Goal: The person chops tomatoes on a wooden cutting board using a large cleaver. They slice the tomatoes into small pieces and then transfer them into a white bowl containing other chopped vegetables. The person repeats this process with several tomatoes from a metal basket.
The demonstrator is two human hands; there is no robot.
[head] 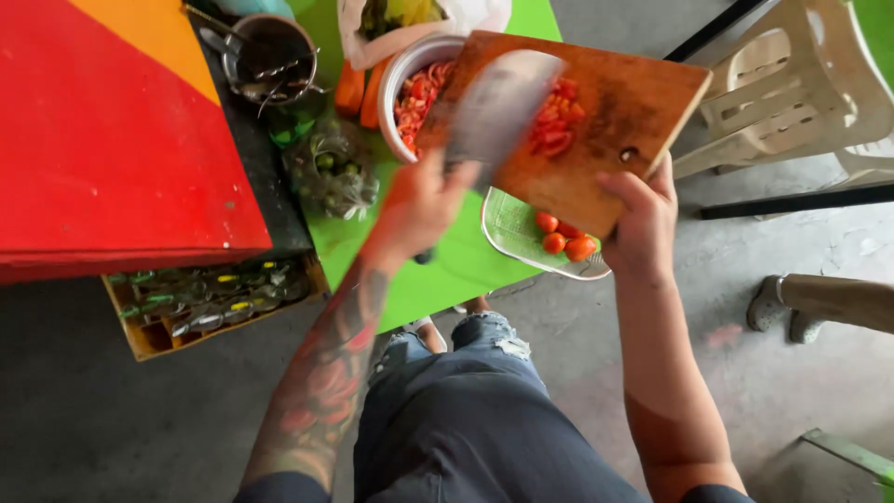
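One green table (438, 270), grey concrete floor (745, 373)

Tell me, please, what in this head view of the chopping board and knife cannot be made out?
- Knife blade: motion-blurred, its edge cannot be traced.
- Knife handle: hidden inside the left hand.
- Bowl: its right side is covered by the tilted chopping board.
- Green tray of whole tomatoes: partly hidden by the board and the right hand.
- Plastic bag: cut off by the top edge.
- Bottles in the crate: too dark to tell apart.
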